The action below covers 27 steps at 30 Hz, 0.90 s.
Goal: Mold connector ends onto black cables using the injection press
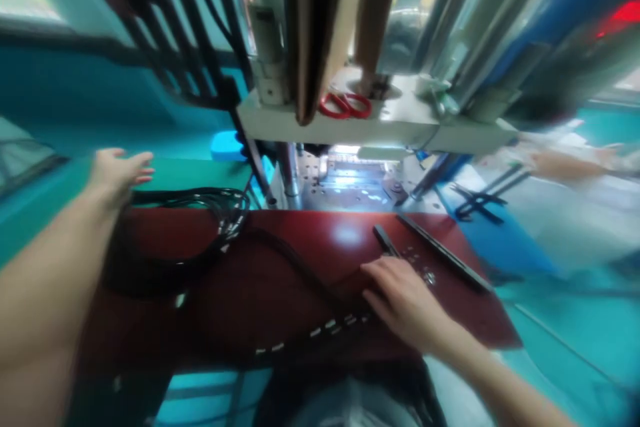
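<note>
My left hand (117,177) is raised at the far left, its fingers apart and nothing seen in them. Beside and below it, a coil of black cable (175,263) with small white labels lies on the dark red table (280,240). My right hand (407,303) hovers over or rests on the table's right part, thumb and fingers apart, with no held thing visible. At its fingertips is a short dark bar (385,240). Small loose metal pieces (429,276) and a long dark bar (445,253) lie just beyond. A labelled cable stretch (330,324) runs left of the hand.
A press-like machine with a pale crossbeam (400,130) and upright columns stands behind the table. Red-handled scissors (345,105) rest on the beam. At right, dark tools lie on a blue surface (505,240). A blurred co-worker's arm (565,165) reaches in there.
</note>
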{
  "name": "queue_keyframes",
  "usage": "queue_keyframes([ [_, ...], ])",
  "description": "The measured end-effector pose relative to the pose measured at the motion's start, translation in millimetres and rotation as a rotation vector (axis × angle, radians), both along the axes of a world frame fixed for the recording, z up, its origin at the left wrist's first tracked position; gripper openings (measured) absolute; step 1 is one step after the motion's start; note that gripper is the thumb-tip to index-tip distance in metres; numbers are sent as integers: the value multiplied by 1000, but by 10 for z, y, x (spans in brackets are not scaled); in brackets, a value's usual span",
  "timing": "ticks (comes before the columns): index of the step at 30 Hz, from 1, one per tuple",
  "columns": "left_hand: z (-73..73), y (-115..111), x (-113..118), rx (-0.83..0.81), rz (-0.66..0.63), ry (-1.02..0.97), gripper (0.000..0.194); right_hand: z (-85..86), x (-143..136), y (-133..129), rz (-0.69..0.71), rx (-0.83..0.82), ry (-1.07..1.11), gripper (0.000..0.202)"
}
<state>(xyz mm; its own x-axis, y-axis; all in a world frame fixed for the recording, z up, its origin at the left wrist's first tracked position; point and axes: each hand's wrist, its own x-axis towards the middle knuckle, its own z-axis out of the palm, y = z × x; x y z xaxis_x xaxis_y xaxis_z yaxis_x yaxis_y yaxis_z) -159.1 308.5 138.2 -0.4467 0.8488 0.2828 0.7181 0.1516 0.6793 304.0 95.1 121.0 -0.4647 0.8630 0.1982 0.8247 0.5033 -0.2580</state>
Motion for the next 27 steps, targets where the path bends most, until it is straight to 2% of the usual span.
queue_keyframes([
  [1, -15, -133, 148, -84, -113, -44, 44, 29, 217, -76, -82, -5, -36, 25],
  [2, -44, -306, 326, -159, -298, -34, 43, 39, 429, -170, -160, -33, -78, 25],
  [4, -138, -741, 743, -229, -639, 221, 42, 14, 772, -387, -269, -171, -140, 29],
  [5, -196, -971, 965, -213, -839, 383, 48, -12, 883, -491, -295, -263, -153, 32],
  [6, -257, -1187, 1181, -155, -974, 527, 57, -42, 949, -580, -307, -349, -154, 36],
  [8, -372, -1519, 1564, -71, -1105, 736, 69, -96, 965, -688, -316, -459, -147, 43],
  [10, -461, -1680, 1846, -4, -1122, 851, 69, -127, 892, -698, -332, -473, -154, 49],
  [13, -534, -1680, 2082, 32, -1092, 934, 59, -117, 780, -598, -363, -460, -178, 45],
  [16, -545, -1619, 2185, -19, -1111, 988, 41, -65, 759, -493, -362, -501, -188, 37],
  [20, -542, -1647, 2244, -80, -1145, 1078, 14, -26, 797, -431, -358, -536, -174, 31],
  [23, -569, -1694, 2268, -56, -1153, 1145, 18, -14, 794, -405, -392, -576, -118, 27],
  [27, -606, -1716, 2330, -34, -1157, 1190, 24, 39, 788, -297, -545, -632, -32, 25],
])
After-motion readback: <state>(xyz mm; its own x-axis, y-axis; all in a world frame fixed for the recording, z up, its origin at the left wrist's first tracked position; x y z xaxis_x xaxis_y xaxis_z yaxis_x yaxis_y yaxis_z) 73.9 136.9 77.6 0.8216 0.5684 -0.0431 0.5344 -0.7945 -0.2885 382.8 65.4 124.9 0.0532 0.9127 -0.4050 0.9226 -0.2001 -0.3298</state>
